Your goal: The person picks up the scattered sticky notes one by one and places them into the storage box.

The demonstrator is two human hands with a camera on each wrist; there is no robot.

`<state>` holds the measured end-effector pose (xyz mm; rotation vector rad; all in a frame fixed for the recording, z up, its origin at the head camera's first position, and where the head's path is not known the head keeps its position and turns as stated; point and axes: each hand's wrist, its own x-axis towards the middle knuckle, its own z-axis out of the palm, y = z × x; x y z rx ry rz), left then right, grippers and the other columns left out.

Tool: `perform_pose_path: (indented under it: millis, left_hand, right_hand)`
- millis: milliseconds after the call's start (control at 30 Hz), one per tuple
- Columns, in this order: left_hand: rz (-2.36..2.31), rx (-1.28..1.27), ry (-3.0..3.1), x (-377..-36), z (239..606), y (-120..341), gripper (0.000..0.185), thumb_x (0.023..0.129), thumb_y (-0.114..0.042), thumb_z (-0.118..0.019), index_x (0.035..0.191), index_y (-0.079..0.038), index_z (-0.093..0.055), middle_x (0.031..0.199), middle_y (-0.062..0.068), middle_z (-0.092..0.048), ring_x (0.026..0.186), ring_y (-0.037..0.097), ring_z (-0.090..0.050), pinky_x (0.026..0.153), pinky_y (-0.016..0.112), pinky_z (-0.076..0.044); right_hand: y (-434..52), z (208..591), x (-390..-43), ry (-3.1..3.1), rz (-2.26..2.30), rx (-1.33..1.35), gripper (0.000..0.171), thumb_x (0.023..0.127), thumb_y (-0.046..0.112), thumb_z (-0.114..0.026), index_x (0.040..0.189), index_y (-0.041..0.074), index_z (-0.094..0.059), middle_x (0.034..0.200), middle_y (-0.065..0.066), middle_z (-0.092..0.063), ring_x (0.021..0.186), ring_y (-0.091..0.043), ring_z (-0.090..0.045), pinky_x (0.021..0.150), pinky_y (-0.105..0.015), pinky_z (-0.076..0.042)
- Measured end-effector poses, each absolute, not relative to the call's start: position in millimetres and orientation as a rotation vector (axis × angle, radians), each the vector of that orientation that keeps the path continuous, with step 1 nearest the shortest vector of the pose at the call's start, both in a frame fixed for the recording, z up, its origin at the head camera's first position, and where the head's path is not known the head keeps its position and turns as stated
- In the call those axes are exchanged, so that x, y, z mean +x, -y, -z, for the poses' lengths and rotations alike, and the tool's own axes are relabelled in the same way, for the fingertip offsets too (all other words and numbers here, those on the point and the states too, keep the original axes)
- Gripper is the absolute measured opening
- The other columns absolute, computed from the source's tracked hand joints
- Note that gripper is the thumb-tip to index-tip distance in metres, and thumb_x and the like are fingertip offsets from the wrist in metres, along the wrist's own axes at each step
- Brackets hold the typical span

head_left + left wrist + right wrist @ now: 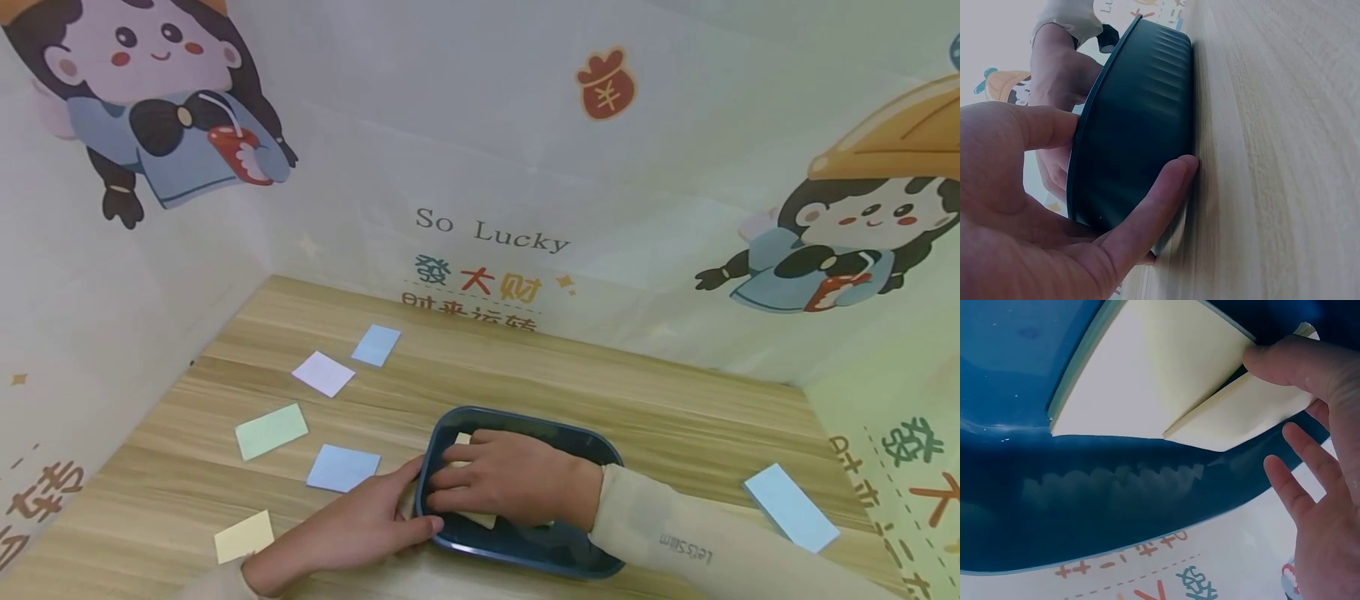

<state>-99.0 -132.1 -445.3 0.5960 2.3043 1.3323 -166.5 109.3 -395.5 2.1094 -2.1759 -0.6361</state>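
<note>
A dark blue plastic basket [558, 550] stands on the wooden table. My left hand [367, 517] grips its left end; in the left wrist view the thumb lies on the rim, the other fingers against the outer wall [1135, 119] and low near the tabletop. Inside the basket is my right hand [513, 479]. In the right wrist view its thumb and a finger pinch a pale yellow sticky note pad [1241, 415], tilted up at one side. A second pale yellow pad [1141, 369] lies beside it, with a greenish layer along its edge.
Left of the basket lie two blue pads [377, 345] [343, 468], a lilac pad [323, 373], a green pad [272, 432] and a yellow pad [245, 533]. Another blue pad [791, 507] lies at the right. Printed cloth walls [480, 150] enclose the table.
</note>
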Motion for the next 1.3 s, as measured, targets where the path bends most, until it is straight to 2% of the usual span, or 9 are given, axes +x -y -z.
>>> perform_pose_path:
  millis: [200,367,467,567,833,967,1133,1300]
  left_hand:
    - [-1.353,0.592,-2.294,-98.7,445.8,131.9,0.081,0.106,-0.035,-0.073,0.170,-0.003,-0.034,0.066,-0.007,-0.065,0.056,0.008,-0.056,0.054,0.028,-0.040]
    - [-1.373,0.587,-2.276,-98.8,447.0,131.8,0.076,0.106,-0.033,-0.073,0.168,-0.005,-0.038,0.065,-0.007,-0.064,0.052,0.007,-0.052,0.051,0.027,-0.036]
    - [-1.376,0.580,-2.268,-98.9,447.8,131.6,0.077,0.106,-0.033,-0.072,0.168,-0.005,-0.037,0.064,-0.008,-0.063,0.051,0.006,-0.050,0.050,0.027,-0.034]
    - [-1.374,0.563,-2.266,-99.1,447.9,130.8,0.077,0.106,-0.033,-0.073,0.168,-0.005,-0.037,0.063,-0.008,-0.063,0.050,0.006,-0.048,0.049,0.026,-0.032]
    - [-1.385,0.567,-2.277,-99.1,448.4,129.6,0.081,0.105,-0.033,-0.075,0.169,-0.004,-0.036,0.063,-0.008,-0.063,0.051,0.007,-0.051,0.050,0.026,-0.037]
    - [-1.392,0.565,-2.273,-99.1,448.6,128.9,0.083,0.105,-0.033,-0.075,0.170,-0.003,-0.034,0.065,-0.006,-0.064,0.052,0.008,-0.054,0.051,0.027,-0.040]
    - [-1.381,0.560,-2.285,-99.3,448.6,128.7,0.085,0.105,-0.034,-0.075,0.170,-0.001,-0.032,0.063,-0.008,-0.061,0.052,0.009,-0.054,0.051,0.027,-0.041]
    - [-1.383,0.563,-2.286,-99.4,448.8,128.6,0.084,0.104,-0.033,-0.075,0.170,-0.002,-0.032,0.062,-0.008,-0.061,0.052,0.008,-0.054,0.051,0.027,-0.040]
  right_hand:
    - [-115.0,400.7,-170.1,2.110,0.571,2.099,0.046,0.110,0.022,-0.070,0.153,0.031,-0.057,0.155,0.013,-0.059,0.140,-0.014,-0.054,0.098,-0.029,-0.051]
    - [-120.9,402.0,-171.9,2.074,0.542,2.077,0.047,0.109,0.018,-0.070,0.152,0.035,-0.057,0.155,0.013,-0.059,0.138,-0.013,-0.056,0.097,-0.028,-0.054]
    - [-123.1,402.3,-171.9,2.070,0.569,2.051,0.052,0.108,0.016,-0.072,0.153,0.038,-0.058,0.157,0.012,-0.058,0.133,-0.012,-0.059,0.094,-0.027,-0.054]
    - [-124.5,402.6,-171.6,2.078,0.615,2.017,0.049,0.107,0.021,-0.075,0.151,0.038,-0.059,0.153,0.010,-0.059,0.123,-0.012,-0.061,0.090,-0.027,-0.054]
    - [-128.6,404.0,-172.5,2.090,0.724,1.860,0.017,0.104,0.029,-0.080,0.117,0.027,-0.069,0.113,0.009,-0.067,0.093,-0.010,-0.062,0.074,-0.024,-0.052]
    - [-130.2,404.2,-173.6,2.136,0.787,1.777,0.009,0.103,0.027,-0.081,0.108,0.025,-0.073,0.104,0.009,-0.069,0.083,-0.010,-0.064,0.067,-0.023,-0.051]
    - [-129.1,405.7,-176.3,2.220,0.839,1.727,0.003,0.101,0.022,-0.083,0.101,0.025,-0.081,0.098,0.009,-0.074,0.079,-0.010,-0.067,0.064,-0.025,-0.053]
    - [-126.6,403.5,-176.5,2.260,0.815,1.749,0.010,0.101,0.020,-0.082,0.095,0.026,-0.085,0.099,0.012,-0.076,0.080,-0.010,-0.067,0.066,-0.025,-0.053]
